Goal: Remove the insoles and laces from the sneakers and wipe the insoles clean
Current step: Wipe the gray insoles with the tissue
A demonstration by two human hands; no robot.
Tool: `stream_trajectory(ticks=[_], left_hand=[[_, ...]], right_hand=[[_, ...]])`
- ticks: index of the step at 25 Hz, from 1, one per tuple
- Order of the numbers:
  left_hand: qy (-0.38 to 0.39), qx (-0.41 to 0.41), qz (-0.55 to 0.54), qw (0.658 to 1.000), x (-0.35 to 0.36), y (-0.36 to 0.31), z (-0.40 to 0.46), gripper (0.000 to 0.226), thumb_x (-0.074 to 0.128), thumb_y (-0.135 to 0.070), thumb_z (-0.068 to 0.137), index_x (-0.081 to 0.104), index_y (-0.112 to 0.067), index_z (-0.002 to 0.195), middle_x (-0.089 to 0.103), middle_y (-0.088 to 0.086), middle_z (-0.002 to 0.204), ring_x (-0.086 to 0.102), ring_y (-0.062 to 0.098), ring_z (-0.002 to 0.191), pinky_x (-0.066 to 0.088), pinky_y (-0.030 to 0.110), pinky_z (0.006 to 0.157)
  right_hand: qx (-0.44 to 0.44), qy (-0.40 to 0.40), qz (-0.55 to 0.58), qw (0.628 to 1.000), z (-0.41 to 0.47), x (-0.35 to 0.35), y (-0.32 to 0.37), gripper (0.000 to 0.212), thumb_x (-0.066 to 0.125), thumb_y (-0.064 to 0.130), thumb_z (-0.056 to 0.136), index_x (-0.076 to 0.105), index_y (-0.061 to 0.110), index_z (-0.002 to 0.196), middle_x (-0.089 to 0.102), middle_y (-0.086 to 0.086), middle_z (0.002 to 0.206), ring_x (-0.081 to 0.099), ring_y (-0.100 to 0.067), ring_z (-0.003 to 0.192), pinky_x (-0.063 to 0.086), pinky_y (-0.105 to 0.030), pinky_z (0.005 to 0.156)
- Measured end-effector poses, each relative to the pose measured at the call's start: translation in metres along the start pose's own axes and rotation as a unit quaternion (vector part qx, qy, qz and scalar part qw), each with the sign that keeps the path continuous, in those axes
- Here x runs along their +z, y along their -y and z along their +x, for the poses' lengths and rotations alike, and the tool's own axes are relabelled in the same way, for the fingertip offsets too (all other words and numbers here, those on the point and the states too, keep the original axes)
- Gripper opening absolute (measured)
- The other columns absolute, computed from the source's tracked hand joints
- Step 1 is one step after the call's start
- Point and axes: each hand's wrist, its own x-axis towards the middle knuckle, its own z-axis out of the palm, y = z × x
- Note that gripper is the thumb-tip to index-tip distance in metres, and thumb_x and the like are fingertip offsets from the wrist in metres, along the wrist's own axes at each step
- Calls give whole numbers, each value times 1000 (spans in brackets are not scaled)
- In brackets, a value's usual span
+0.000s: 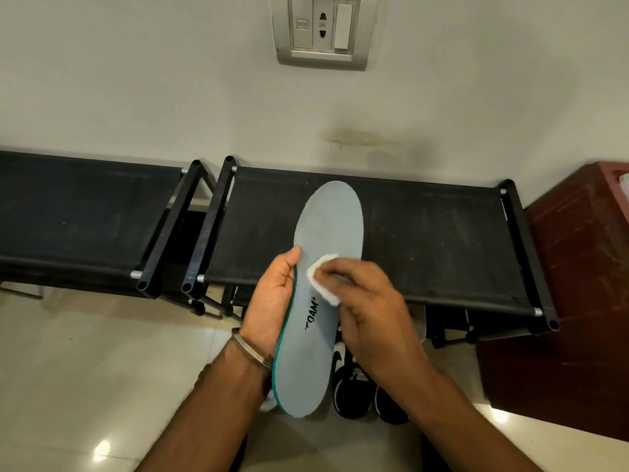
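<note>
Shoe rack (425, 233): a black fabric-topped rack runs along the wall, behind and below the hands; nothing from the task rests on it.
Sneakers (354, 390): dark pair on the floor under the hands, mostly hidden by the right forearm; whether laces remain cannot be told.
Insole (323, 301): pale blue, held in the air over the rack's front edge, its long axis running away from the person, toe end far, heel end near, printed face up.
Left hand (269, 301): fingers curl round the insole's left edge at mid-length, thumb lying on the rim, steadying it from below.
Right hand (371, 308): fingers pinch the pad and press it onto the insole's middle from the right side.
Pad (321, 277): small white wipe, just ahead of the printed lettering.
Coming move, as a judgement: the unwiped length lies both ways along the long axis from the pad, so strokes toward the toe and back to the heel suit, with the right hand doing the travelling.
</note>
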Motion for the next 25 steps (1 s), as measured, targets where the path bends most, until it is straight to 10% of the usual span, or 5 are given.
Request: stream_trajectory(ticks=[8, 25], left_hand=[[-10, 69, 34, 997, -1, -4, 3, 49, 40, -35, 99, 78, -16, 76, 73, 6, 70, 69, 15, 56, 55, 22, 49], [-28, 58, 35, 997, -4, -7, 4, 42, 39, -40, 99, 70, -13, 104, 75, 9, 89, 72, 20, 71, 60, 29, 63]], right_hand=[[-12, -26, -31, 999, 1, -3, -5, 29, 62, 6, 85, 72, 6, 112, 66, -5, 115, 58, -16, 107, 46, -19, 100], [-20, -28, -5, 999, -2, 0, 7, 29, 68, -3, 82, 74, 7, 108, 67, -3, 113, 56, -11, 107, 44, -14, 100]])
